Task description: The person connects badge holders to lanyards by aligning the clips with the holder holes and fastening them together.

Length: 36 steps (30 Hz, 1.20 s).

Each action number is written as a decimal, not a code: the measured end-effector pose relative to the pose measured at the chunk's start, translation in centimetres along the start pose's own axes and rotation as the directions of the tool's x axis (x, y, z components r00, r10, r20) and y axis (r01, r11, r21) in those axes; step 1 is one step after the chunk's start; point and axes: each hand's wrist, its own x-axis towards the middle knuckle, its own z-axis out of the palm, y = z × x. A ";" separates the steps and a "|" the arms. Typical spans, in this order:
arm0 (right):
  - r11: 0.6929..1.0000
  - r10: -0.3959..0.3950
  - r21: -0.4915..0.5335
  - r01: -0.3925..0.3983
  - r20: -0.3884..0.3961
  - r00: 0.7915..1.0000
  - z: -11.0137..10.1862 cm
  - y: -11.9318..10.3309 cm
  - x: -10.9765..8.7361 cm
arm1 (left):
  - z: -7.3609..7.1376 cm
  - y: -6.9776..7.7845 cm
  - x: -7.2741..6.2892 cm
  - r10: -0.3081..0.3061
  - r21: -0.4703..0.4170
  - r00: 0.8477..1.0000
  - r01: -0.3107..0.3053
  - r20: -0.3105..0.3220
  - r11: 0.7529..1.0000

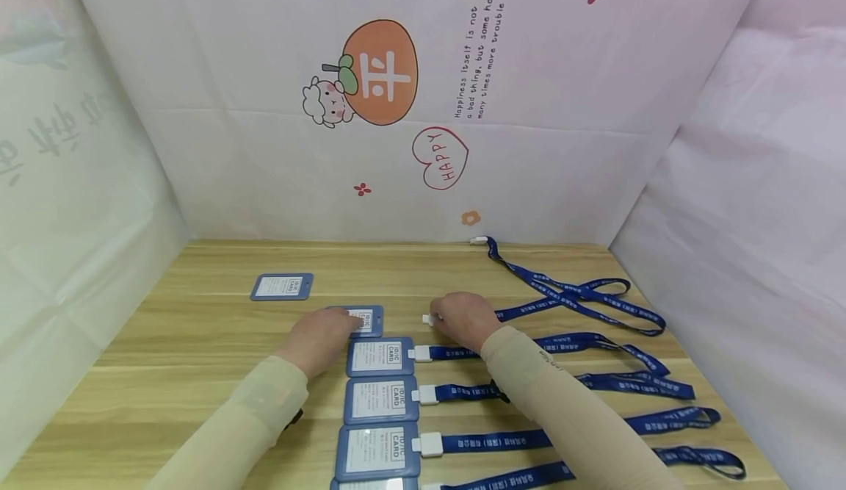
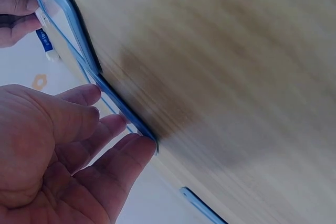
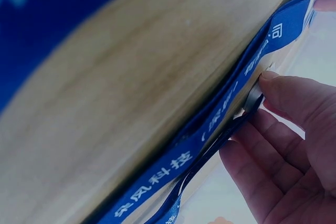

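Note:
My left hand [image 1: 320,339] grips a blue ID card holder [image 1: 377,321] with a white insert, its fingers covering the left part. In the left wrist view the fingertips lie along that holder's edge [image 2: 128,109]. Across a short gap to the right, my right hand [image 1: 465,319] pinches the white plastic clip [image 1: 427,319] of a dark blue lanyard [image 1: 529,308]. The right wrist view has thumb and fingers on this clip [image 3: 254,97], the strap trailing away from it. Slot end of the holder and tip of the clip face each other.
Nearer me, several card holders [image 1: 382,358] lie in a column, joined by white clips [image 1: 423,353] to blue lanyards stretching right. A loose holder [image 1: 281,286] lies at the back left. Another lanyard [image 1: 522,273] lies at the back right, by the printed cloth wall [image 1: 297,181].

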 end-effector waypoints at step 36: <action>1.000 0.020 -0.009 -0.020 0.016 1.000 0.3 0.0 0.1 | 0.1 2.0 1.2 -0.016 -0.050 0.999 0.017 0.029 0.999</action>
